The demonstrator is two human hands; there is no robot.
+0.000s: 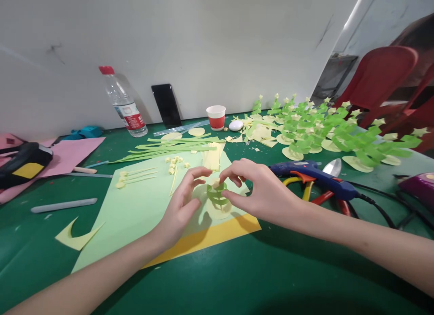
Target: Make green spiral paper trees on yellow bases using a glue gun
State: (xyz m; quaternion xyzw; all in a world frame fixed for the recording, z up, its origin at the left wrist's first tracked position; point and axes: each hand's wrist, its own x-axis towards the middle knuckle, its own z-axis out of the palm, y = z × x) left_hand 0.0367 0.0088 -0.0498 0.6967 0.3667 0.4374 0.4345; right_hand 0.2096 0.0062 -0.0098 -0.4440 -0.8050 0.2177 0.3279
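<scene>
A small paper tree [217, 195] stands on a pale yellow round base [219, 212] in front of me. It is made of a coiled green strip with a pale yellow star at its top. My left hand [186, 199] is just left of it, fingers curved and apart, holding nothing. From the right, my right hand [252, 184] curls around the tree's upper part. Its thumb and index finger are apart, close beside the star and green strip; whether they touch it I cannot tell. Under the tree lies a light green sheet [142, 211] over a yellow-orange sheet [217, 236].
Several finished paper trees [318, 125] crowd the back right. A blue glue gun [315, 175] and its cable lie right of my hand. Behind are green strips [169, 148], small stars [174, 161], a paper cup [216, 118], a phone [167, 105] and a bottle [127, 107].
</scene>
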